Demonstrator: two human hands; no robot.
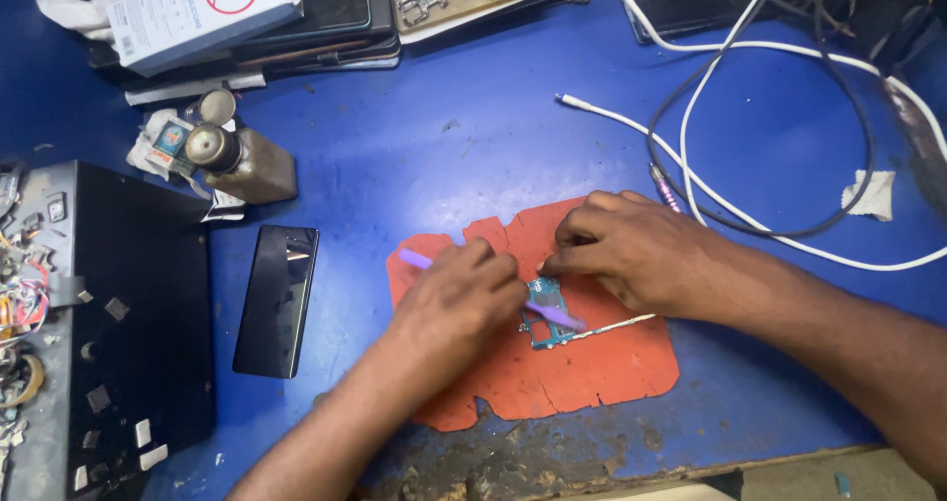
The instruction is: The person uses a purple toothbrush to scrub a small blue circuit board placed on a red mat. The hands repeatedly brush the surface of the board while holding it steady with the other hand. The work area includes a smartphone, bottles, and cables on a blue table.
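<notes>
A small teal circuit board [546, 316] lies on a torn orange mat [562, 368] on the blue table. My left hand [462, 299] grips a thin purple tool [552, 314]; its handle end sticks out to the upper left and its tip rests across the board. My right hand [636, 250] reaches in from the right, fingers curled, fingertips pressing the board's upper edge. A thin pale strip [621, 325] runs right from the board, just under my right hand.
A black phone [277, 299] lies left of the mat. Further left stands a black box [128, 314] with loose parts. A brown bottle [242, 161] sits behind. White and black cables [750, 116] loop at the right. Boxes and trays line the back edge.
</notes>
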